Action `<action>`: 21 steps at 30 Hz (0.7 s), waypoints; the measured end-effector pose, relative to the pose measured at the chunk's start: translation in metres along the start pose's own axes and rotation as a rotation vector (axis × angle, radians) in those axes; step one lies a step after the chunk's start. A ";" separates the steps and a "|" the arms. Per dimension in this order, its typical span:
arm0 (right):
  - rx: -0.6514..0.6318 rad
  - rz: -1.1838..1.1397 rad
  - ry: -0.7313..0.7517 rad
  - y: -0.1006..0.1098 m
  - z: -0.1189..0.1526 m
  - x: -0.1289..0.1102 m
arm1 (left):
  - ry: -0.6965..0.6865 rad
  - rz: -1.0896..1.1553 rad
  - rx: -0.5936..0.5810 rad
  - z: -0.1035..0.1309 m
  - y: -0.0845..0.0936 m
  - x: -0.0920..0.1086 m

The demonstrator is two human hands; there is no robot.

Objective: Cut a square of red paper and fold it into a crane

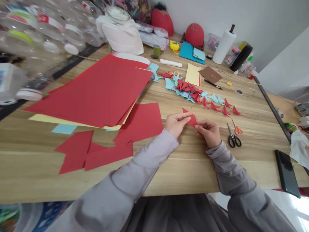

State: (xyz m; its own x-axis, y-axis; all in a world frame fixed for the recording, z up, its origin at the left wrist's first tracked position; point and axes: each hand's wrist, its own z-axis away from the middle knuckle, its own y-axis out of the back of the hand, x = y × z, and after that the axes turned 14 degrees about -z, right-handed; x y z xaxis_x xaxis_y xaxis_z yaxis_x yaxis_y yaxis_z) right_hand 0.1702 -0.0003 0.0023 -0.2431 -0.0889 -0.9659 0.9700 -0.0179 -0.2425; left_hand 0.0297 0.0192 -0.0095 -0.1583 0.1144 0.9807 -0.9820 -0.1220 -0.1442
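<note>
A small piece of folded red paper (192,120) is held just above the table between both hands. My left hand (175,124) pinches its upper left part, and my right hand (209,131) pinches its lower right corner. Beyond the hands lie a heap of red and light-blue folded paper cranes (185,88) and a loose row of more cranes (214,106). To the right of my right hand are black-handled scissors (233,137) and small orange scissors (238,128). Cut red paper pieces (106,158) lie to the left, near my left forearm.
A large stack of red sheets (96,93) covers the left of the table. A phone (287,173) lies at the right front edge. Plastic bottles (50,25) crowd the far left. A paper towel roll (224,46), yellow tape measure (174,46) and black pen (212,84) are farther back.
</note>
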 end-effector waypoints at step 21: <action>-0.008 -0.086 -0.006 0.000 -0.001 0.000 | 0.124 0.125 -0.078 0.001 0.002 0.006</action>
State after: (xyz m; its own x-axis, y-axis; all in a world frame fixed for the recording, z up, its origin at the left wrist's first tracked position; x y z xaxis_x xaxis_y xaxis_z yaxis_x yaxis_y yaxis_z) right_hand 0.1699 0.0008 0.0019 -0.3255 -0.0932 -0.9409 0.9455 -0.0179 -0.3253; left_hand 0.0269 0.0189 -0.0041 -0.2863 0.2247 0.9314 -0.9581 -0.0669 -0.2784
